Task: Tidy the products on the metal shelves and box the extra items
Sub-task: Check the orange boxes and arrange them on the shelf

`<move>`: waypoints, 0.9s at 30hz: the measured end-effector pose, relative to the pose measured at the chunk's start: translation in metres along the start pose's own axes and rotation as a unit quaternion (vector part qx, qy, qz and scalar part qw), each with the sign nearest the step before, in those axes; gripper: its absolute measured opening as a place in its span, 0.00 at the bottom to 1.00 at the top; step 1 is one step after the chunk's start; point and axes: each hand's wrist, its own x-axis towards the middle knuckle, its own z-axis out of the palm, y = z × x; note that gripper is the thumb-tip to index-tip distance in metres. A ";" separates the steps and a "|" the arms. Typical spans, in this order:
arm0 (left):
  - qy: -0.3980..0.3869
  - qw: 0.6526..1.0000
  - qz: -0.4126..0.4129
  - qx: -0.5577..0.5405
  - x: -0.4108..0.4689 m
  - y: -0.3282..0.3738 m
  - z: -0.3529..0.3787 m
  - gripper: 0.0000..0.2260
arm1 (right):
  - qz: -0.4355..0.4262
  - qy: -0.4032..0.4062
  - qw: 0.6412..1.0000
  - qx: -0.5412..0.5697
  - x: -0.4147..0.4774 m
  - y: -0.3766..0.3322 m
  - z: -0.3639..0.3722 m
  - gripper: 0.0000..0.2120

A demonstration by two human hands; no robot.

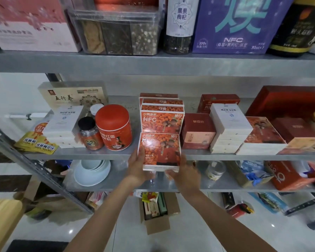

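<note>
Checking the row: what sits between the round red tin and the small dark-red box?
Head view: orange boxes lined front to back, the front box held by the left hand and right hand.

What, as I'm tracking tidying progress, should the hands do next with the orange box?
Probably set the orange box down on the middle shelf, fronting the matching boxes: left hand and right hand grip its lower end, past the shelf edge.

You are working in even, fairly bright indoor light, with soft shadow under each shelf. A white glare patch sits on the front of the orange box, and small highlights dot the glossy floor. The wide lens bows the shelf edges, and the corners look soft.
</note>
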 end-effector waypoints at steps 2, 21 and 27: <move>0.035 0.999 0.018 0.019 0.006 -0.004 0.002 0.46 | -0.022 0.002 0.999 -0.034 0.006 -0.003 -0.002 0.41; 0.050 0.977 0.061 0.196 0.017 -0.010 0.009 0.35 | -0.189 0.035 0.973 -0.125 0.124 -0.052 -0.081 0.37; 0.054 0.973 0.057 0.215 0.015 -0.010 0.009 0.35 | -0.171 0.021 0.975 -0.138 0.141 -0.037 -0.072 0.37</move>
